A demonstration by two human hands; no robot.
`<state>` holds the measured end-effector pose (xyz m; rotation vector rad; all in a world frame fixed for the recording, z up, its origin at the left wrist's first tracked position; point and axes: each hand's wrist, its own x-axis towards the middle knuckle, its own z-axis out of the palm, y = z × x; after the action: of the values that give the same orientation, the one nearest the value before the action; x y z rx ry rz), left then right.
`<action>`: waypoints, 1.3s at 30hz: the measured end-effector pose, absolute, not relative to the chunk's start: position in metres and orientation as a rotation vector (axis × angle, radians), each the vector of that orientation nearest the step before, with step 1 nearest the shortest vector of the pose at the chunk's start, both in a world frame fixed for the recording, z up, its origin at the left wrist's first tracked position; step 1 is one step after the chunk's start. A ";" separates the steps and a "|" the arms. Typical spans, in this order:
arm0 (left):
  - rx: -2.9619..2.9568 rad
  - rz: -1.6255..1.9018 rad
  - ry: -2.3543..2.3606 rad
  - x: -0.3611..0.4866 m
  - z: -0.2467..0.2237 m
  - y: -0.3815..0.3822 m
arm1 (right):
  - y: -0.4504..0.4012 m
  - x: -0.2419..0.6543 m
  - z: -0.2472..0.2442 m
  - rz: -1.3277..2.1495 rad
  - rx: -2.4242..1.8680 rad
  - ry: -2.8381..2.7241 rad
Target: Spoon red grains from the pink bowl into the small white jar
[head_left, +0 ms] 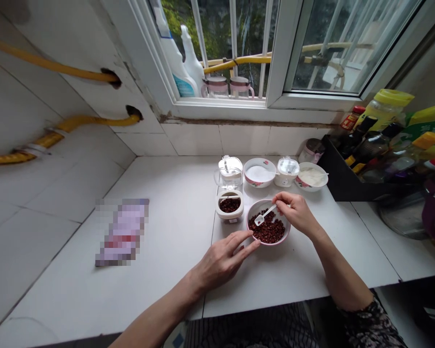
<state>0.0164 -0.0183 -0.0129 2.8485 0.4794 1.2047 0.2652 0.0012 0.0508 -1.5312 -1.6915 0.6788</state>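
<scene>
A small white spoon (267, 214) is pinched by its handle in my right hand (293, 210), its scoop down over a bowl (287, 231) of dark red peppercorn-like grains (270, 233). My left hand (226, 256) has its fingers stretched out, the tips at the near left rim of that bowl. Just left of the bowl stands a white seasoning jar (230, 218), its clear lid (228, 178) raised, with the same dark grains (229, 205) inside. Whether the scoop carries any grains is hard to make out.
Behind are a bowl of white granules (260, 173), a bowl of off-white powder (311, 177) and two more white jars (230, 165), (287, 171). A black box of bottles (342, 186) fills the right side. A blurred purple packet (125, 232) lies left.
</scene>
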 end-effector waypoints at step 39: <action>2.850 1.209 0.485 0.016 -0.014 -0.018 | 0.000 0.259 0.050 0.561 -1.587 -1.807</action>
<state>0.0160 -0.0184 -0.0145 2.8496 0.4849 1.2087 0.2595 0.0002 0.0504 -1.5873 -1.8073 0.5607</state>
